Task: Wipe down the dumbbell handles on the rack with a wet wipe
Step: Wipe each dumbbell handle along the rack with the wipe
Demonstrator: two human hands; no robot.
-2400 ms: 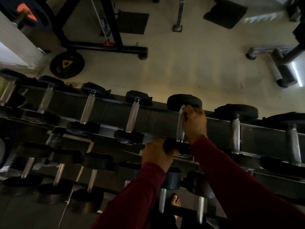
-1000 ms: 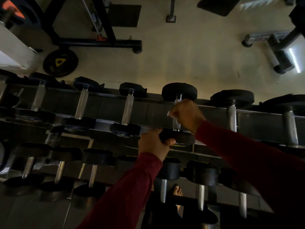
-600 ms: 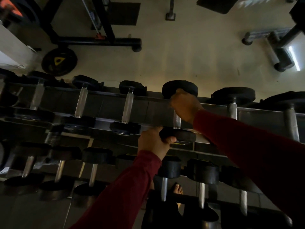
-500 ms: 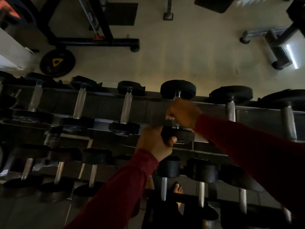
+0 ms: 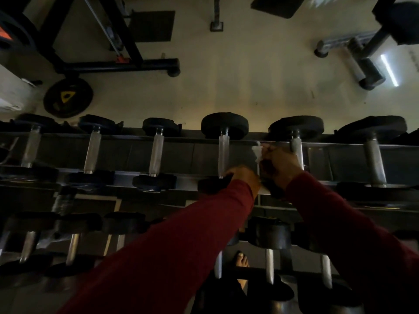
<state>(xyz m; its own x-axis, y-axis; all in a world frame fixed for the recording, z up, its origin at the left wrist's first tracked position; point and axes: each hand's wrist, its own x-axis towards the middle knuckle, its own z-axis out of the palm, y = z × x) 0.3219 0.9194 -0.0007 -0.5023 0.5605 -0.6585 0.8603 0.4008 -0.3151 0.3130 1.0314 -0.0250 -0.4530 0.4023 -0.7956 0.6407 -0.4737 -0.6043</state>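
The person's right hand (image 5: 280, 164) is curled around a crumpled white wet wipe (image 5: 257, 152), which sticks out past the knuckles on the left. The hand sits between two dumbbells on the rack's top shelf, just beside the silver handle (image 5: 297, 150) of the one on the right; in this dim light, contact with that handle is hard to make out. The left hand (image 5: 243, 177) reaches in just to the left of it, fingers seemingly wrapped over the near black head (image 5: 212, 185) of the neighbouring dumbbell, whose bare knurled handle (image 5: 223, 156) stands clear above it. Both arms wear dark red sleeves (image 5: 181, 241).

The rack (image 5: 186, 152) runs across the whole view, its top shelf holding a row of dumbbells with black heads and metal handles. A lower shelf carries more dumbbells (image 5: 269, 236) in deep shadow. A bare foot (image 5: 242, 260) shows beneath. Beyond the rack lie a pale floor (image 5: 238, 82), a black weight plate (image 5: 68, 97) with a yellow mark, and dark machine frames (image 5: 118, 64).
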